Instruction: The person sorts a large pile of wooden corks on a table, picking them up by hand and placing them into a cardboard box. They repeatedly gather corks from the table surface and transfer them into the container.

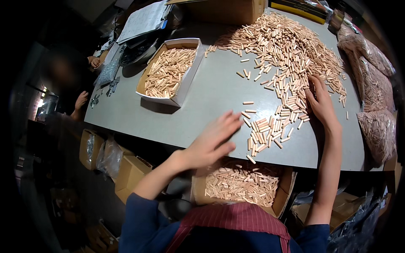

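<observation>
A large heap of short wooden dowel pins (pixel 274 38) spreads over the grey table, with a looser trail of them running toward the front edge. My right hand (pixel 320 99) rests against the right side of this trail, thumb and fingers apart, touching the dowels. Over the front edge, left of the nearest dowels, hovers my left hand (pixel 213 139); its fingers are stretched out, slightly blurred, and hold nothing. Below that edge, in front of my apron, a cardboard box (pixel 288 185) contains many dowels.
A white box (pixel 190 82) of dowels stands on the grey table (pixel 122 109) at left. Filled plastic bags (pixel 375 88) line the right edge. Papers (pixel 143 21) lie above a dark bowl (pixel 139 55). Across the left corner is another person's hand (pixel 81 100). Open cartons (pixel 130 177) sit below.
</observation>
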The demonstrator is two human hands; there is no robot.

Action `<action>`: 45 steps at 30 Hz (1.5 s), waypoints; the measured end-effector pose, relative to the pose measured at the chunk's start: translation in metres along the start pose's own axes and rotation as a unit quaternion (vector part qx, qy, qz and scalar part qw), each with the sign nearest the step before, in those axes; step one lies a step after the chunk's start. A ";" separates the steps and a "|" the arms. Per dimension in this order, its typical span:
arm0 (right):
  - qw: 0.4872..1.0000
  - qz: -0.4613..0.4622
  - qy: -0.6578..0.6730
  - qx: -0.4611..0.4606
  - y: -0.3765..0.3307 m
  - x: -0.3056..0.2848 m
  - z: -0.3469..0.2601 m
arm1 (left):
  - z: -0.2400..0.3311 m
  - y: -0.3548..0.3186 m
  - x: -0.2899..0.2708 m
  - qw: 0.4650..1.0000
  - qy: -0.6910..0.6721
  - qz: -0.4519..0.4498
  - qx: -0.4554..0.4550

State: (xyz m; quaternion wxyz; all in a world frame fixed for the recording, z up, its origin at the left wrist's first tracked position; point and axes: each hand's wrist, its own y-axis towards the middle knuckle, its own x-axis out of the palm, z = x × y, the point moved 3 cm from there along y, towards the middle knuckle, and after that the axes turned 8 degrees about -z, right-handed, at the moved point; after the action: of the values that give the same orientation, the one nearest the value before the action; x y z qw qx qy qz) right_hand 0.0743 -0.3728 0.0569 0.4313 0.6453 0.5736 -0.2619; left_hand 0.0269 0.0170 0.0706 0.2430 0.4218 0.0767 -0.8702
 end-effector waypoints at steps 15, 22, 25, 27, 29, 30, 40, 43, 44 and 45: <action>1.000 0.013 -0.007 -0.011 0.001 0.004 0.012 | 0.015 0.055 0.011 0.970 0.199 -0.108 0.090; 1.000 0.016 -0.006 0.004 0.000 0.005 0.012 | 0.026 0.008 0.014 0.971 0.130 -0.164 0.114; 1.000 0.016 -0.001 -0.002 0.001 0.007 0.012 | 0.013 -0.011 -0.001 0.919 -0.382 -0.077 0.052; 1.000 0.021 0.004 -0.012 0.002 0.005 0.011 | 0.003 -0.013 -0.012 0.904 -0.423 0.048 -0.037; 1.000 0.011 0.008 -0.007 0.001 0.004 0.011 | -0.002 -0.009 -0.023 0.941 -0.323 0.068 -0.075; 1.000 0.008 0.007 -0.006 0.002 0.004 0.012 | -0.008 -0.005 -0.021 0.953 -0.291 0.058 -0.064; 0.996 0.072 0.046 -0.007 0.006 0.006 0.016 | 0.035 0.079 0.040 0.983 0.127 -0.031 0.127; 0.992 0.112 0.063 -0.012 0.009 0.005 0.021 | 0.036 0.102 0.048 0.975 0.184 -0.039 0.116; 0.992 0.107 0.072 -0.004 0.009 0.004 0.023 | 0.031 0.105 0.052 0.968 0.222 -0.049 0.110; 0.991 0.102 0.081 0.004 0.009 0.003 0.022 | 0.030 0.107 0.051 0.969 0.214 -0.060 0.110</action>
State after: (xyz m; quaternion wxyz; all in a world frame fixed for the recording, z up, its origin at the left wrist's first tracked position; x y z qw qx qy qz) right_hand 0.0869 -0.3901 0.0462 0.4053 0.7213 0.5367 -0.1655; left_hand 0.0314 -0.1042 0.0574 0.1204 0.6174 0.0556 -0.7754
